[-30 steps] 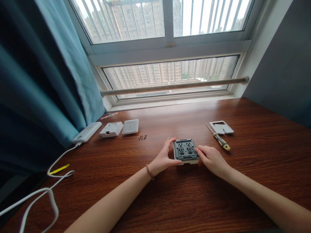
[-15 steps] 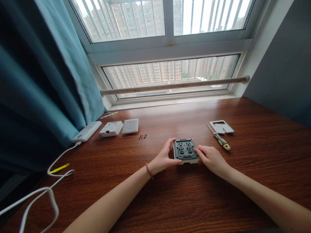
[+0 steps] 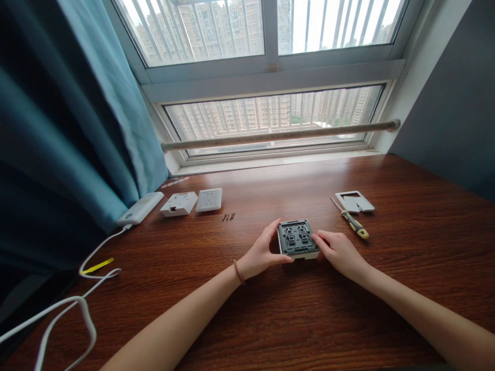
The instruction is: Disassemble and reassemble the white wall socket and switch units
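A wall switch (image 3: 297, 238) without its cover lies on the table before me, its dark grey face with two rocker mechanisms turned up and a white box under it. My left hand (image 3: 263, 251) wraps round its left side, thumb at the near edge and fingers at the far left corner. At the right edge, my right hand (image 3: 338, 251) is closed, with thumb and forefinger pressed against the switch's side; its other fingers are curled under. Right of the switch rests a screwdriver (image 3: 352, 222) with a grey and yellow handle, its tip pointing away from me.
White cover parts (image 3: 355, 201) lie beyond the screwdriver. Several small screws (image 3: 228, 216), a white socket panel (image 3: 209, 200) and a white mounting box (image 3: 178, 204) sit at the back left. Nearby are a white power strip (image 3: 139, 208), its cable (image 3: 87, 313) and a yellow strip (image 3: 98, 266).
The whole view has shifted slightly. Both hands keep their places on the wall switch, with no clear movement against it.
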`<control>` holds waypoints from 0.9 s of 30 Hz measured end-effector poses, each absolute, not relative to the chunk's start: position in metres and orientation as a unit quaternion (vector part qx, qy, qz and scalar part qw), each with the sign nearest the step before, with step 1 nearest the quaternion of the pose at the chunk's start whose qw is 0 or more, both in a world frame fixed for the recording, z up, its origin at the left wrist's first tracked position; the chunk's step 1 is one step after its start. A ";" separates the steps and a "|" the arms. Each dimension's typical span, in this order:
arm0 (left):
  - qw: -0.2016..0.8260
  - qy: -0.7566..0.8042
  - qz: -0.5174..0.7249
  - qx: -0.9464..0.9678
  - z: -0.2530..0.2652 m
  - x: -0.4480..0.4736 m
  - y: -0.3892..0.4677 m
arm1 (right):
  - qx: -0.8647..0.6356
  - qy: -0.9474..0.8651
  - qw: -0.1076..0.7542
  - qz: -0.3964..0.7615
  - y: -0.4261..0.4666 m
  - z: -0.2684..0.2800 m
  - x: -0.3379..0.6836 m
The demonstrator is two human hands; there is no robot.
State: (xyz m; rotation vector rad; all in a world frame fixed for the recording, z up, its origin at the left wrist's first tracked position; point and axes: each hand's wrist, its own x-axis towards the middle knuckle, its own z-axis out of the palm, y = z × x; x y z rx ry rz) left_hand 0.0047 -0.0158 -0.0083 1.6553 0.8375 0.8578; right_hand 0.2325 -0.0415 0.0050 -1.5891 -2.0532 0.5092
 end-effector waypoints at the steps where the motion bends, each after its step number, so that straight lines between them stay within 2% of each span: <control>1: 0.526 0.345 0.360 0.689 -0.009 0.005 -0.016 | -0.582 -0.752 0.246 0.191 -0.041 0.005 0.233; 6: 0.542 0.318 0.352 0.694 -0.007 0.006 -0.016 | -0.586 -0.749 0.242 0.195 -0.042 0.005 0.233; 13: 0.493 0.337 0.333 0.730 0.000 0.006 -0.019 | -0.594 -0.746 0.237 0.186 -0.043 0.006 0.233; 27: 0.483 0.338 0.339 0.733 -0.003 0.005 -0.018 | -0.590 -0.750 0.238 0.181 -0.043 0.008 0.232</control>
